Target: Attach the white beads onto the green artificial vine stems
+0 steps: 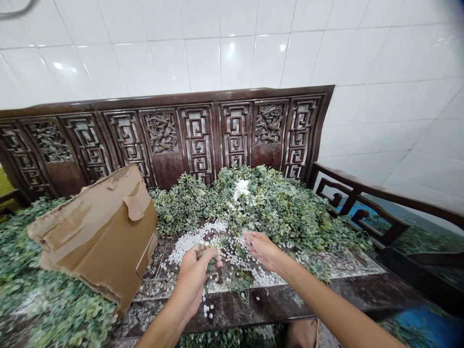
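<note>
My left hand (197, 273) is closed, thumb against fingers, around a small sprig of artificial greenery (210, 253). Thin green stems hang below its fingers. My right hand (263, 249) is a short way to the right, fingertips pinched together; whatever may be in them is too small to make out. Beneath both hands, many small white bead-like pieces (188, 241) lie scattered over the dark wooden bench seat (275, 302). A loose green sprig (241, 285) rests on the seat between my hands. Behind them rises a large heap of green sprigs (290, 208), with a white clump (241, 188) on it.
On the left, a torn cardboard piece (108, 237) leans over more greenery (58, 299). The bench's carved backrest (165, 169) stands against a white tiled wall (203, 63). An armrest (377, 198) bounds the right side. More greenery (232, 338) lies below the front edge.
</note>
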{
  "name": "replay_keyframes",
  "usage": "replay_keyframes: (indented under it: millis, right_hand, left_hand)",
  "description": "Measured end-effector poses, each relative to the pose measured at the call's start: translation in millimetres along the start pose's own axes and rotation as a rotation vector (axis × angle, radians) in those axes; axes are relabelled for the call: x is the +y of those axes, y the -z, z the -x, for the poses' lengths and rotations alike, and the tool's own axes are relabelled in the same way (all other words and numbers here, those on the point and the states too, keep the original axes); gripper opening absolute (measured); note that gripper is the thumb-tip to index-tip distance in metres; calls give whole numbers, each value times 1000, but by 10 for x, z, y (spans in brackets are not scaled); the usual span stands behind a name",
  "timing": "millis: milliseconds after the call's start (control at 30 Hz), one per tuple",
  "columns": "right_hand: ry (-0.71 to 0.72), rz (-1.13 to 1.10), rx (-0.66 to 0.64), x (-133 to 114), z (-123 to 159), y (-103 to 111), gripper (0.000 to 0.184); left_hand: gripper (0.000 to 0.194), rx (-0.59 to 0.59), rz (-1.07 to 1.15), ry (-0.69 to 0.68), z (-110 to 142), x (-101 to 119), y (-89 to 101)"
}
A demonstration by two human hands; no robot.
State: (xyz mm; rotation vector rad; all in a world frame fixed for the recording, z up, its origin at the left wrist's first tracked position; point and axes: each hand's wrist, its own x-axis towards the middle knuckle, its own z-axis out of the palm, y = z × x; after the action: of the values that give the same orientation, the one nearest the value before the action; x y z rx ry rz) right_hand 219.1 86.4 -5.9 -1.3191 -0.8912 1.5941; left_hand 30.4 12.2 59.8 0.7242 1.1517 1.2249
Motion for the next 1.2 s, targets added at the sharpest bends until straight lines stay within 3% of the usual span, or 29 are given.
replay_keyframes:
  millis: [167,367,533,633,733,900,1067,1200]
  right_hand:
    - [14,14,17,18,-6,-33,35]
    - [12,15,-6,-37,46,-59,37]
    - [88,-17,-142,-157,256,-224,38]
    - [151,7,-283,-235,427,-340,38]
    - [174,62,-336,-325,588,-416,39]
    - [216,173,-308,-442,753,-457,35]
    - [268,234,-255,-410,756,-455,25]
    - [308,249,-246,-341,706,-463,30]
  left_hand:
    - [23,21,-55,-58,-19,-15,17]
    - [32,-30,-73,-85,-12,-9,42]
    - [35,-46,-84,-83,7,14,13]
    - [33,-65,-160,-117,26,27,9]
    - [32,-84,-245,-117,46,40,20]
    - [28,-170,-261,-124,36,25,40]
    - [38,-70,-173,-108,4,3,32]
    - [28,-87,-175,-139,14,17,16]
